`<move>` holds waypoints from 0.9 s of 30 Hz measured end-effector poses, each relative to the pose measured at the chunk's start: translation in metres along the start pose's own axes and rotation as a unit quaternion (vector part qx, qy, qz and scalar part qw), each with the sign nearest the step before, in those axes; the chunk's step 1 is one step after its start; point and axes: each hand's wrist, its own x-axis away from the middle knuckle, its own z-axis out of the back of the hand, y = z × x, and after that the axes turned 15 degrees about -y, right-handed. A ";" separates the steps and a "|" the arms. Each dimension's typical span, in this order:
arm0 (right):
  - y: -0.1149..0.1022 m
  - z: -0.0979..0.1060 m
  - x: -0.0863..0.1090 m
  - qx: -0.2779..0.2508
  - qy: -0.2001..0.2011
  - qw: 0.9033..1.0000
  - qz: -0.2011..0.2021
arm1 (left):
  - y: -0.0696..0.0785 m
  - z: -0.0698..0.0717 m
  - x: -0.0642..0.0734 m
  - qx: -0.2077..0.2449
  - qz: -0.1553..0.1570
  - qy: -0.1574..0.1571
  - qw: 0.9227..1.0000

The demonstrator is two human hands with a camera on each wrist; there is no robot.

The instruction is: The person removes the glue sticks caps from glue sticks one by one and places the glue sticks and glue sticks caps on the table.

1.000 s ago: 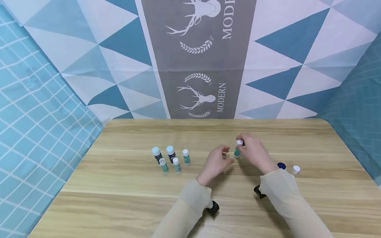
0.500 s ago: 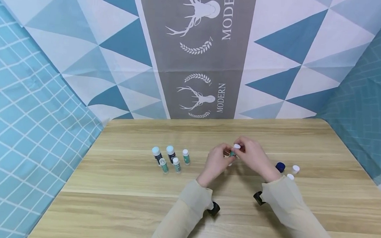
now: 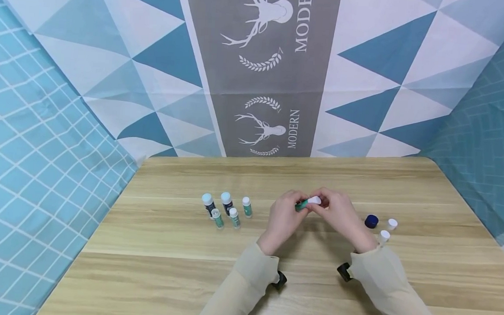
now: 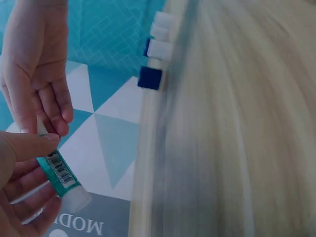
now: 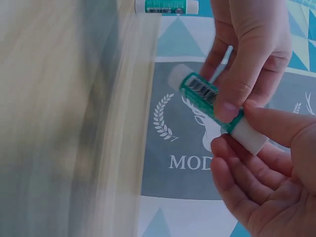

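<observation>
A small glue stick (image 5: 200, 94) with a green barcode label is held tilted between both hands, above the table. My left hand (image 3: 284, 219) grips its green body with thumb and curled fingers; the translucent base (image 4: 76, 198) sticks out past them. My right hand (image 3: 337, 213) pinches the white cap (image 5: 249, 137) at the other end, which sits against the body. To the left stand several glue sticks: a green one with a white cap (image 3: 246, 208), another green one (image 3: 234, 218), one with an open-looking top (image 3: 217, 218), and larger navy ones (image 3: 226, 202).
Right of my right hand lie loose caps: a navy cap (image 3: 371, 221), a white cap (image 3: 392, 224) and another white piece (image 3: 384, 236). All rest on the wooden table (image 3: 149, 276). A patterned cloth backdrop (image 3: 273, 96) rises behind the far edge.
My left hand has taken hold of the glue stick's body, which my right hand brought over to it. The stick went from upright to tilted, its cap end toward the right.
</observation>
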 end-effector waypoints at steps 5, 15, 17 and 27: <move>0.000 -0.002 0.005 -0.002 0.007 1.000 0.010 | 0.001 0.002 0.003 -0.054 -0.026 0.012 0.998; -0.003 -0.006 0.012 0.002 0.026 0.998 0.051 | 0.005 0.008 0.011 -0.078 -0.047 0.014 0.996; -0.003 -0.007 0.014 0.004 0.032 0.998 0.061 | 0.005 0.009 0.013 -0.082 -0.055 0.019 0.995; -0.007 -0.003 0.024 0.044 0.055 0.994 0.085 | 0.003 0.020 0.027 -0.047 -0.029 -0.020 0.998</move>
